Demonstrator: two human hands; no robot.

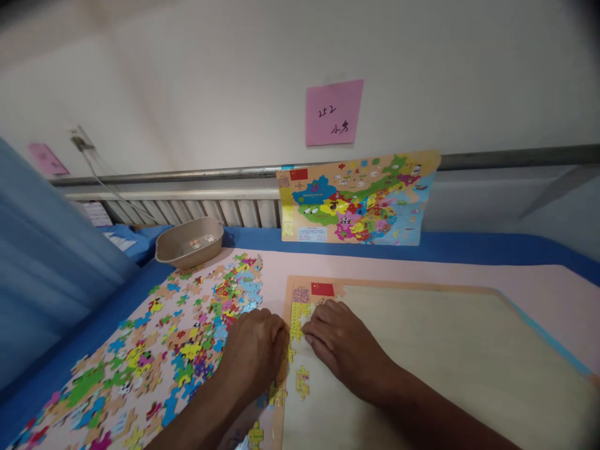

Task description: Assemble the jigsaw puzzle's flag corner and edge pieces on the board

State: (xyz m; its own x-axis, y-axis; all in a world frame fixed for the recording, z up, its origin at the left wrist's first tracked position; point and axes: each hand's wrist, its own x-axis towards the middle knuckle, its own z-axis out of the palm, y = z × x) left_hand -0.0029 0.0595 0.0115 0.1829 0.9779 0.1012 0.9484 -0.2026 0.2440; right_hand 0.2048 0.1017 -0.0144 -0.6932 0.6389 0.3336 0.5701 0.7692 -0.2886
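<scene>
A wooden puzzle board (422,350) lies in front of me, mostly bare, with a red flag piece (322,289) and yellow pieces (298,312) fitted along its left edge. My right hand (337,340) lies palm down on the board's upper left part, fingers together and pressed on the yellow pieces. My left hand (255,353) is curled at the board's left edge, fingertips hidden against the same yellow strip. Loose yellow pieces (302,381) lie just below the hands. Many colourful loose pieces (178,337) are spread over the pink mat to the left.
A finished map picture (359,200) leans against the wall behind the board. A beige bowl (187,244) with a few pieces stands at the back left. A pink note (334,112) is stuck on the wall. A blue curtain (42,262) hangs on the left.
</scene>
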